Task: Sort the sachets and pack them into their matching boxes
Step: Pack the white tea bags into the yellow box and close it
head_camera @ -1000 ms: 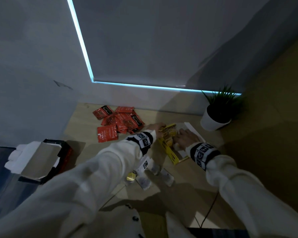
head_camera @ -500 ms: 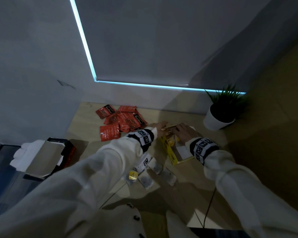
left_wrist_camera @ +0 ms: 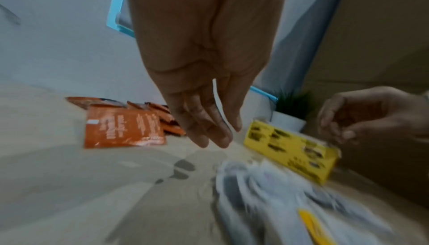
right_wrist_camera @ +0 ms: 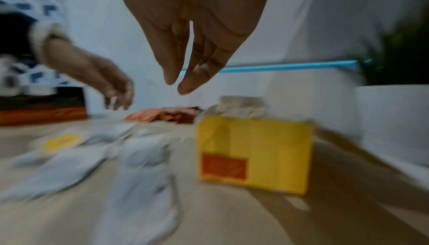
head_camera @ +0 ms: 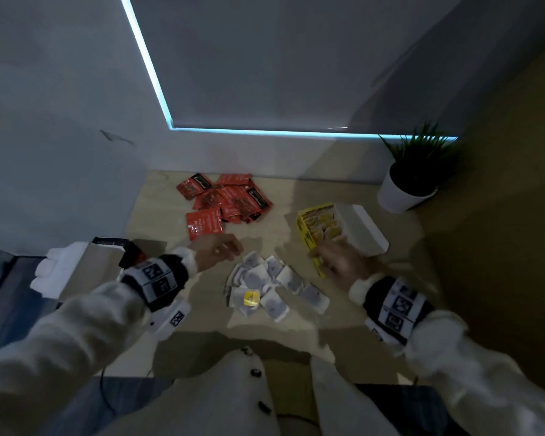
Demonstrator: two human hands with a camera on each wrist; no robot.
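Note:
Several white tea-bag sachets [head_camera: 266,283] lie in a loose heap on the pale tabletop, one with a yellow tag [head_camera: 251,298]. An open yellow box [head_camera: 320,229] with sachets inside stands to their right. A pile of red sachets [head_camera: 225,201] lies further back. My left hand [head_camera: 216,251] hovers left of the white heap, fingers relaxed and empty [left_wrist_camera: 216,135]. My right hand [head_camera: 340,262] hovers at the near end of the yellow box, fingers loose and holding nothing [right_wrist_camera: 181,82].
An open black-and-red box [head_camera: 107,256] stands at the left table edge with white cloth beside it. A potted plant in a white pot [head_camera: 406,190] stands at the back right, behind the yellow box. A wall closes off the far side.
Both hands have drawn back from the yellow box toward me. They now hover on either side of the white sachet heap, which is uncovered. The head view has shifted.

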